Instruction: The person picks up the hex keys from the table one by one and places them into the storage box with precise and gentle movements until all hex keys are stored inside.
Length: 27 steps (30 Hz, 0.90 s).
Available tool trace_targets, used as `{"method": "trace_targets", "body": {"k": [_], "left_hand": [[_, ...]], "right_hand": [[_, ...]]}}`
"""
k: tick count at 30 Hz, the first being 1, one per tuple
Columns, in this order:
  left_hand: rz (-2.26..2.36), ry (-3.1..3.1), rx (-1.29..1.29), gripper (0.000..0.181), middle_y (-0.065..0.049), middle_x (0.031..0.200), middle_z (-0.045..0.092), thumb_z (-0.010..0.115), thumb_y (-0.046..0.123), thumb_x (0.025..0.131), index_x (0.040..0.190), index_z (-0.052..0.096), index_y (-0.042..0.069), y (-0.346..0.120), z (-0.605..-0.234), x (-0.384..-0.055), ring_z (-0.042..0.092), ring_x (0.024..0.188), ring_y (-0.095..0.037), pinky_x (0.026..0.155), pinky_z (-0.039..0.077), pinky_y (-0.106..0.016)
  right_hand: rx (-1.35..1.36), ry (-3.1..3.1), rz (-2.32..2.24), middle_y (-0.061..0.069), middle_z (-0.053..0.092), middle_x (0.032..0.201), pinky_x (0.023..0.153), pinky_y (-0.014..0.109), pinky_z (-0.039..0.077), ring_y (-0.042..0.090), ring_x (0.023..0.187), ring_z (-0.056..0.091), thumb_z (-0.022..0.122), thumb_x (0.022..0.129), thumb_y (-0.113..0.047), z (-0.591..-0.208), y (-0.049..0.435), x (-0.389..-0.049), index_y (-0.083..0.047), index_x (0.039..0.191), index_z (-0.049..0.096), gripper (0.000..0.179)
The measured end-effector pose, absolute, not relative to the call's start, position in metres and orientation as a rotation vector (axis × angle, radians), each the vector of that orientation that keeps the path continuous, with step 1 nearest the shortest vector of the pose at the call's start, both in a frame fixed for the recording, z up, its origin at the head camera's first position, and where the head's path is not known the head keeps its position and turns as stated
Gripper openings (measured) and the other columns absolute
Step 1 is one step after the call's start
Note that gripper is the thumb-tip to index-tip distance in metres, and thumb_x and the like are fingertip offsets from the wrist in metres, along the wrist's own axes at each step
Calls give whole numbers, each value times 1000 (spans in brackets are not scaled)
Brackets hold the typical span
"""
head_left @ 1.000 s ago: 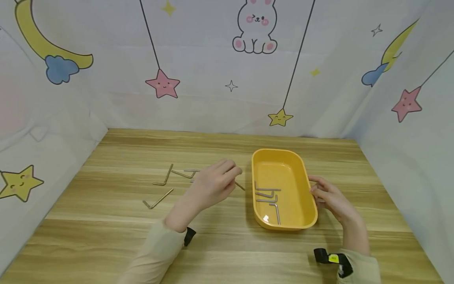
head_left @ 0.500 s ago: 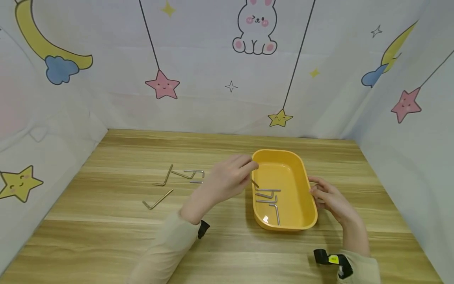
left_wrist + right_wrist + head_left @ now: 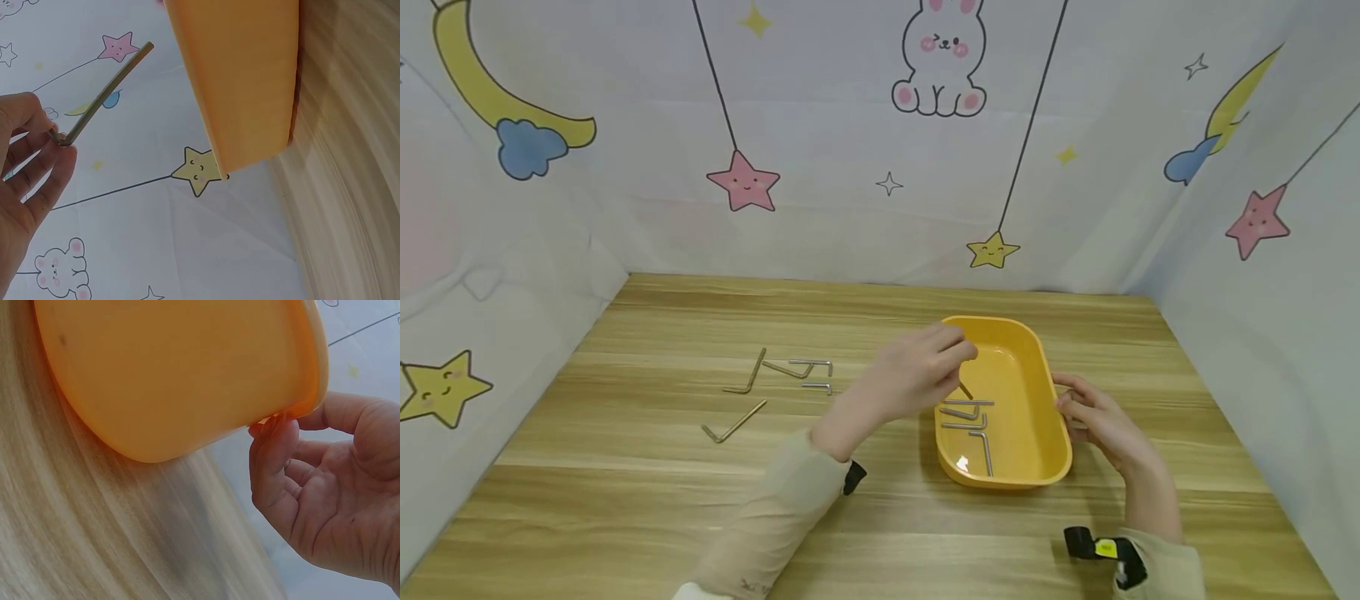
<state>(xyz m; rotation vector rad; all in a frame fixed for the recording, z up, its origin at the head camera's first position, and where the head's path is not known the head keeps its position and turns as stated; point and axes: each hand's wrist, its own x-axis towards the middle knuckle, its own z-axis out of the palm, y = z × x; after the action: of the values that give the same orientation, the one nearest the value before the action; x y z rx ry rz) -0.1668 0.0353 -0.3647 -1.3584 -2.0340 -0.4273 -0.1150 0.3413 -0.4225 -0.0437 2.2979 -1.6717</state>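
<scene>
My left hand pinches a brass-coloured hex key by its short bent end, over the left part of a yellow tray. The long arm of this key points away from the fingers in the left wrist view. Inside the tray lie several silver hex keys, grouped toward its left side. At the tray's right side, my right hand grips the rim between thumb and fingers, as the right wrist view shows from below.
Left of the tray, several more hex keys lie on the wooden table, some brass-coloured and some silver. Printed white cloth stands around the back and both sides of the table.
My left hand has moved right with the brass-coloured hex key, from the table left of the tray to above the tray. My right hand and the tray have stayed in place.
</scene>
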Motion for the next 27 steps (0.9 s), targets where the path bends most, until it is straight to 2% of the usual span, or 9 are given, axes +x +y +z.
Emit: {"method": "trace_targets", "body": {"k": [15, 27], "left_hand": [[-453, -2123, -1402, 23, 4, 84, 54, 57, 2, 82, 99, 63, 16, 59, -378, -174, 49, 75, -9, 53, 34, -15], [-539, -2193, -1506, 16, 4, 86, 52, 56, 2, 84, 93, 59, 14, 80, -395, -177, 48, 78, -10, 67, 40, -18]], "right_hand": [[-40, 2292, -1674, -3, 56, 91, 72, 30, 56, 7, 77, 59, 46, 100, -19, -421, 341, -115, 2, 149, 22, 58], [-20, 2288, -1662, -3, 55, 92, 72, 30, 55, 8, 76, 58, 45, 101, -19, -420, 341, -116, 1, 149, 22, 57]]}}
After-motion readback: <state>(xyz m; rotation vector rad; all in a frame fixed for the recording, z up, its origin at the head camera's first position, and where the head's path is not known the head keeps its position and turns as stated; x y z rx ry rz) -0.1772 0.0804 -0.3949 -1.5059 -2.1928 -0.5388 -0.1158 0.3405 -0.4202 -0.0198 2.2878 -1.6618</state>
